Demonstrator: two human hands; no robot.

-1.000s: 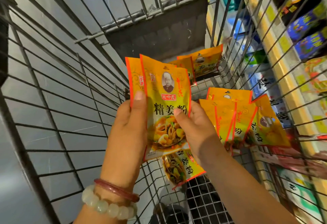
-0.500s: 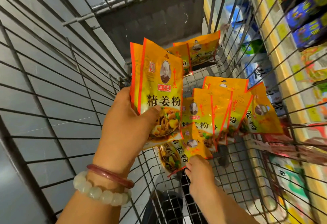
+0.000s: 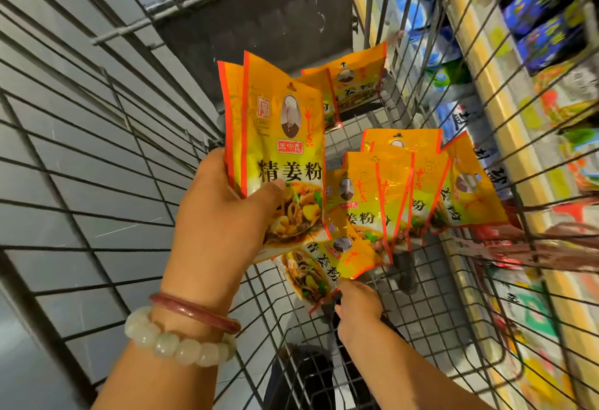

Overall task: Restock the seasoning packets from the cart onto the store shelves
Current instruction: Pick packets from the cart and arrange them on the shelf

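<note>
Gathering step, by the look of it. Left hand (image 3: 223,215) raised over the grey wire cart (image 3: 97,150), thumb and curled fingers clamped on a small stack of glossy yellow-orange seasoning packets (image 3: 285,150), held upright. Right hand (image 3: 356,309) low in the cart, at the corner of a tilted yellow packet (image 3: 311,273); pinch or mere touch, impossible to tell. More yellow packets fanned (image 3: 421,189) on the cart floor just beyond. Best to pinch that corner firmly, lift clear of the wire mesh, slide flat against the held stack, edges squared, before turning to the store shelves (image 3: 486,92) at right.
</note>
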